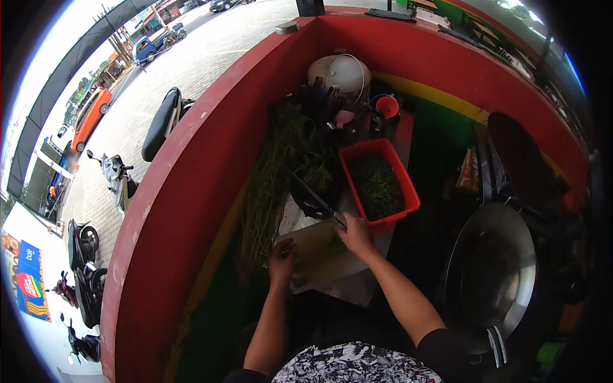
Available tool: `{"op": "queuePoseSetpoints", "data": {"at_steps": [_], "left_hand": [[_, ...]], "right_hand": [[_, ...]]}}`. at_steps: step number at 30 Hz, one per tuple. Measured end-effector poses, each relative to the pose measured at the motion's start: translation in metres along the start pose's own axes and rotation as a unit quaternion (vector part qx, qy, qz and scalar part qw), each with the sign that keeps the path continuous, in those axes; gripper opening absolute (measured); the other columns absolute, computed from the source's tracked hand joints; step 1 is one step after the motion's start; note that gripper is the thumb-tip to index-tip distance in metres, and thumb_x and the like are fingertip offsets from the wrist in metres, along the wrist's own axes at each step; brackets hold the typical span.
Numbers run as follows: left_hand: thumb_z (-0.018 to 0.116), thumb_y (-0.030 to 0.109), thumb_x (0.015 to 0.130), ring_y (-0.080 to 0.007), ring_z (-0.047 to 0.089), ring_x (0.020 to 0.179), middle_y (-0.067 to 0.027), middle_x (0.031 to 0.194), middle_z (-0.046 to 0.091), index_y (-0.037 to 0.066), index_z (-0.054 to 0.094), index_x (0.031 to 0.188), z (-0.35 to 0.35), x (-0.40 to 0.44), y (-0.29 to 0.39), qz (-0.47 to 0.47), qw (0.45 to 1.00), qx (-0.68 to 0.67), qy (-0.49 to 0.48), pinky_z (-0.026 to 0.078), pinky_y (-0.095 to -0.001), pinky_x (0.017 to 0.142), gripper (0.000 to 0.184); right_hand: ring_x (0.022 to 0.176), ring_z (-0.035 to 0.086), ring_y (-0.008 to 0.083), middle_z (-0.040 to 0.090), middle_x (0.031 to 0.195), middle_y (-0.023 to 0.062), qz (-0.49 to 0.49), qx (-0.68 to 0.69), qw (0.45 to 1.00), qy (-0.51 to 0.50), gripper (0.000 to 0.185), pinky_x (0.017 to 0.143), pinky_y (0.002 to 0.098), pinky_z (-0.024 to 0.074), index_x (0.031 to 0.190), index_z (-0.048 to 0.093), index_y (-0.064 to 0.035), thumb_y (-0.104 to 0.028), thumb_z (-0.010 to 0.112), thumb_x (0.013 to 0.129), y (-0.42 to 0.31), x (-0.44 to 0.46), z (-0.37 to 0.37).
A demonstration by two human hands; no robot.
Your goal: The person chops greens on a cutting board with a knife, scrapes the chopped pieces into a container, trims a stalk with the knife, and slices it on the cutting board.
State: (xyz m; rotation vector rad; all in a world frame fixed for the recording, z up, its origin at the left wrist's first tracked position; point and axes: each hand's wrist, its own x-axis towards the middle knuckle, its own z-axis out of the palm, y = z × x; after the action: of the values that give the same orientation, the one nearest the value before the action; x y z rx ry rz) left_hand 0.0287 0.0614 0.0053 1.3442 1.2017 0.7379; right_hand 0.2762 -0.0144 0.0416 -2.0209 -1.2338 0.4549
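Note:
My right hand [355,235] is wrapped round the handle of a knife [313,193], whose long blade points up and left over dark leafy greens. Below the blade lies a pale cutting board [319,268] with a little green on it. My left hand [281,263] is at the board's left edge, fingers loosely bent and apart from the thumb; nothing plainly shows in it. Just beyond my right hand sits a red plastic basin [414,199] of chopped greens [378,185]. A heap of long-stemmed greens [271,172] lies to the left and beyond the board.
A red low wall [191,153] curves round the left and far sides. A lidded pot [338,71] and a red cup [387,106] stand at the back. On the right is a large wok [491,274]. Parked motorbikes [118,175] are outside.

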Motion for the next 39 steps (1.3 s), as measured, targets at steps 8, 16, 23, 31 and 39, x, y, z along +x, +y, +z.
{"op": "queuePoseSetpoints", "data": {"at_steps": [8,16,23,31,39], "left_hand": [[0.070,0.008,0.097,-0.0167,0.069,0.095,-0.0083,0.104,0.072,-0.001,0.065,0.127,-0.047,-0.001,0.004,-0.026,0.986,-0.095,0.137,0.056,-0.0311,0.085,0.032],[0.068,0.008,0.099,-0.0219,0.067,0.109,-0.0124,0.121,0.065,-0.005,0.056,0.136,-0.027,-0.011,0.037,-0.050,0.968,-0.245,0.034,0.055,-0.0338,0.093,0.040],[0.064,0.005,0.101,-0.0240,0.068,0.110,-0.0150,0.124,0.064,-0.007,0.056,0.135,-0.009,-0.024,0.034,-0.095,0.961,-0.257,0.019,0.057,-0.0335,0.094,0.038],[0.066,0.017,0.102,-0.0175,0.064,0.106,-0.0069,0.117,0.068,0.000,0.061,0.131,0.039,-0.025,0.021,-0.221,0.885,-0.399,-0.096,0.052,-0.0330,0.091,0.033],[0.061,0.026,0.105,-0.0191,0.062,0.112,-0.0066,0.116,0.070,0.007,0.062,0.127,0.061,-0.018,0.013,-0.253,0.864,-0.395,-0.184,0.046,-0.0359,0.101,0.029]], "right_hand": [[0.086,0.071,0.0408,0.072,0.085,0.0186,0.050,0.051,0.996,0.047,0.027,0.072,0.0523,0.0544,0.103,0.066,-0.0049,-0.019,0.079,0.084,-0.006,0.013,0.005],[0.080,0.070,0.0419,0.071,0.080,0.0178,0.005,0.090,0.995,-0.030,0.025,0.069,0.0492,0.0540,0.097,0.065,-0.0020,-0.018,0.078,0.083,-0.013,0.020,0.037],[0.075,0.072,0.0341,0.071,0.077,0.0172,0.093,0.094,0.990,0.042,0.029,0.066,0.0395,0.0551,0.089,0.064,0.0009,-0.020,0.083,0.083,-0.011,-0.017,0.008],[0.072,0.070,0.0169,0.075,0.083,0.0084,0.087,0.285,0.954,-0.037,0.034,0.068,0.0344,0.0547,0.092,0.064,-0.0005,-0.021,0.089,0.080,-0.035,-0.062,0.019],[0.072,0.070,0.0179,0.075,0.082,0.0080,0.057,0.242,0.968,-0.039,0.033,0.069,0.0360,0.0540,0.100,0.066,-0.0005,-0.017,0.087,0.081,-0.032,-0.068,0.008]]}}
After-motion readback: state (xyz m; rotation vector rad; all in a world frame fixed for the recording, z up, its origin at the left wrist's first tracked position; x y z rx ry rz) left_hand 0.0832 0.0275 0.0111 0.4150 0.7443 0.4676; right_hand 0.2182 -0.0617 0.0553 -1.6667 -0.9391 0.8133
